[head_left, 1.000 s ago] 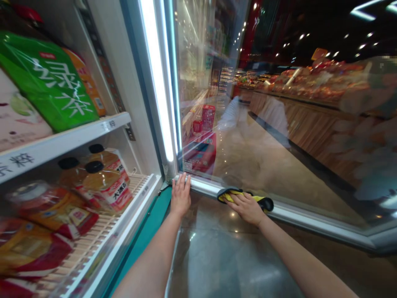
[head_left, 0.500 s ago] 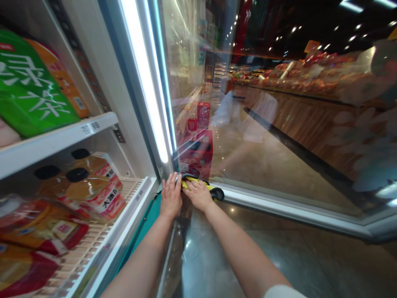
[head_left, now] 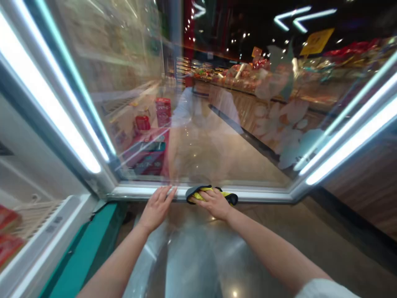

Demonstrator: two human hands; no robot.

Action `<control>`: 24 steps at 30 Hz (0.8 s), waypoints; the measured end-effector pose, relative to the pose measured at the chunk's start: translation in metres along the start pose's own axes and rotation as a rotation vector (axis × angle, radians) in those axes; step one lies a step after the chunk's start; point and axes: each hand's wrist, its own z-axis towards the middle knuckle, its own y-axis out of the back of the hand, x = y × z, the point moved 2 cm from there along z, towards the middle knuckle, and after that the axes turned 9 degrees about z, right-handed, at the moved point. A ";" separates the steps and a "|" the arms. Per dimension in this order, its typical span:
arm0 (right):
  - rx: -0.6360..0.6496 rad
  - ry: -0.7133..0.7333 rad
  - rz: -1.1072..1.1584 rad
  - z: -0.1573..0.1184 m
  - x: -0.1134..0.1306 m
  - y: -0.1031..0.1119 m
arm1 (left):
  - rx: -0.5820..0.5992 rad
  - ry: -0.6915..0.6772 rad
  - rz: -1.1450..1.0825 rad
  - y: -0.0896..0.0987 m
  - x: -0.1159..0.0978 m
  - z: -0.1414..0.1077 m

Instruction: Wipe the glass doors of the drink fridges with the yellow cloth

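At the near left, red packages (head_left: 8, 248) lie on a white slatted shelf (head_left: 39, 219), with a teal panel (head_left: 88, 248) just to its right. A bright light strip (head_left: 51, 101) slants down to the lower left corner of the glass door (head_left: 198, 145). The left hand (head_left: 158, 209) rests its fingertips on the white bottom rail (head_left: 263, 193), fingers extended, the index and thumb side slightly spread. Red boxes (head_left: 163, 111) show in the glass beyond. Near the middle, right of that hand, a yellow and dark grey cloth (head_left: 191, 193) lies bunched on the rail; the right hand (head_left: 217, 205) holds it there, fingers pressed together upon it. Through the glass, farther right, stands a wood-sided display (head_left: 257, 109). A second light strip (head_left: 350, 145) slants at the right, below a far yellow sign (head_left: 318, 41).
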 end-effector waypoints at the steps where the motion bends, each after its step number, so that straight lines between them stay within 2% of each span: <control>1: -0.005 -0.053 -0.008 -0.018 -0.010 0.003 | -0.006 -0.041 -0.008 -0.003 -0.008 0.006; 6: -0.033 -0.251 -0.052 -0.095 -0.055 0.020 | -0.051 -0.185 -0.076 -0.015 -0.048 0.037; 14: -0.124 -0.445 -0.097 -0.174 -0.108 0.032 | -0.138 -0.348 -0.184 -0.012 -0.111 0.075; 20: -0.342 -0.634 -0.190 -0.237 -0.138 0.043 | -0.193 -0.355 -0.178 -0.015 -0.135 0.089; 24: -0.420 -0.753 -0.218 -0.257 -0.147 0.051 | -0.194 -0.318 -0.189 -0.015 -0.142 0.091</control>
